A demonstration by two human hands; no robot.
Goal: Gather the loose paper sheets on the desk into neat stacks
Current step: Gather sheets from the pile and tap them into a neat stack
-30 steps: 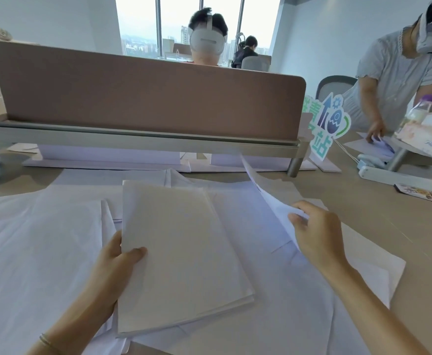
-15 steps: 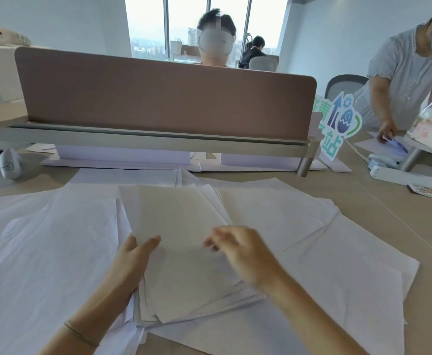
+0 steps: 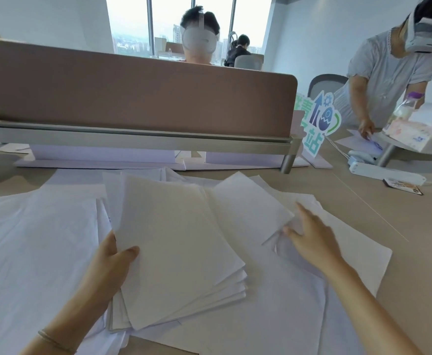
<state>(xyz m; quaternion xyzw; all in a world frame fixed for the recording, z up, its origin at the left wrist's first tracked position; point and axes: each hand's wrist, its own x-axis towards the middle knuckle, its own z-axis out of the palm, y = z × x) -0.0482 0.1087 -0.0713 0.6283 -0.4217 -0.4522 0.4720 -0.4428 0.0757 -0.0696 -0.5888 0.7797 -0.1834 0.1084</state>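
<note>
The left hand [image 3: 112,262] is low and left of the middle of the frame. It holds a stack of paper [image 3: 179,242] by its left edge, with the thumb on top and the other fingers hidden under the sheets. A thin bracelet [image 3: 53,340] sits on that wrist. The stack is a bit messy, and its lower right corners fan out like steps.

The right hand [image 3: 312,237] is to the right of the middle. Its fingers are spread and flat, and it grips nothing. Its fingertips touch or almost touch the corner of one loose sheet [image 3: 245,203] that lies just right of the stack. I cannot tell if that sheet is lifted.

More loose sheets [image 3: 38,239] cover the desk [image 3: 389,226] all around, spreading out to the left, under the stack, and to the lower right. The bare desk is tan and shows on the right side.

Behind the papers a long brown divider [image 3: 138,93] stands across the upper middle of the frame. Above it shows the head of a person [image 3: 199,39] wearing a white headset. In the upper right, another person [image 3: 389,73] in a light dress and a headset bends over the desk and touches some papers there. Near them are a colourful sign [image 3: 320,124] and a white power strip [image 3: 386,172].
</note>
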